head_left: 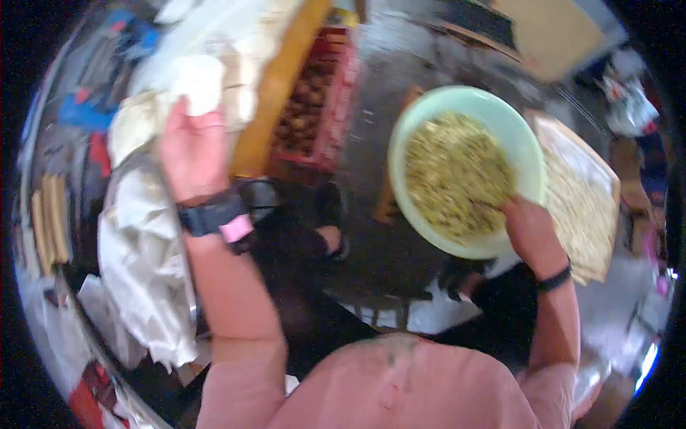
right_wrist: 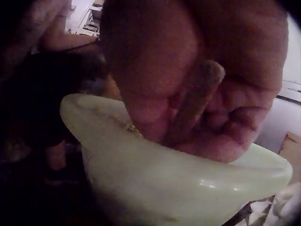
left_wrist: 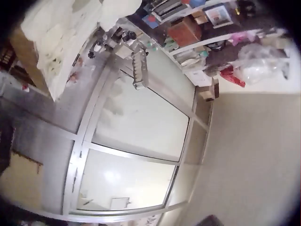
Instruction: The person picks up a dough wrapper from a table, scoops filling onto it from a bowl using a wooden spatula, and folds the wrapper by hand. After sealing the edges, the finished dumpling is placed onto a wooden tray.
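In the head view my left hand (head_left: 193, 154) is at the upper left, holding a flat, round white dough wrapper (head_left: 198, 82) at its fingers. The wrapper hides most of those fingers. At the right, my right hand (head_left: 532, 232) is over the near rim of a pale green bowl (head_left: 421, 232). Chopped yellow-green filling (head_left: 457, 168) fills much of the bowl. The right wrist view shows the fingers curled round a thin stick-like handle (right_wrist: 197, 101), its end lying across the palm. The handle's other end is hidden by the hand.
Left of the bowl stands a red crate (head_left: 336, 107) of brown round things, beside a yellow-brown board edge (head_left: 275, 93). A tray (head_left: 607, 243) of pale pieces lies right of the bowl. White cloth or plastic (head_left: 143, 250) hangs near my left forearm.
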Demonstrator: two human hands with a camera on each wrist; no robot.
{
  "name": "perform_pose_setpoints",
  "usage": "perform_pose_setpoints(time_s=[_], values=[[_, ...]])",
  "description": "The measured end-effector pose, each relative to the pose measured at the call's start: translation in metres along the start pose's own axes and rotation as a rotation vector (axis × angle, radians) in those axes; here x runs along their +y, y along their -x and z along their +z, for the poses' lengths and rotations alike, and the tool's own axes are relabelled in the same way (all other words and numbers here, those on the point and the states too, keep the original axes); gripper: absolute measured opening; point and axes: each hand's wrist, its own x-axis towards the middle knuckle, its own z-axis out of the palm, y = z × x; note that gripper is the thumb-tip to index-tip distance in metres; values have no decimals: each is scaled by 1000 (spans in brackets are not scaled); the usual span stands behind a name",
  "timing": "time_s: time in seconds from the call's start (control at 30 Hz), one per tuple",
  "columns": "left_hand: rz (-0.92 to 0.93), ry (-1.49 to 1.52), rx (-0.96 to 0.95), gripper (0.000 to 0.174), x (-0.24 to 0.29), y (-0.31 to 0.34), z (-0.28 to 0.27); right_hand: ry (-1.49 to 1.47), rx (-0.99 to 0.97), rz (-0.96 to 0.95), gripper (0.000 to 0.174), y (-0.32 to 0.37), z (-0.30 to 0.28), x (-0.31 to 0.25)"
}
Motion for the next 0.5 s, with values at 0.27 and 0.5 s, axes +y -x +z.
perform_pose_setpoints(time_s=[0.27, 0.5], values=[[-319, 199, -212, 33, -98, 2, 48, -267, 29, 66, 17, -6, -6, -4], [-492, -149, -109, 54, -187, 37, 104, -46, -130, 16, 22, -10, -12, -15]])
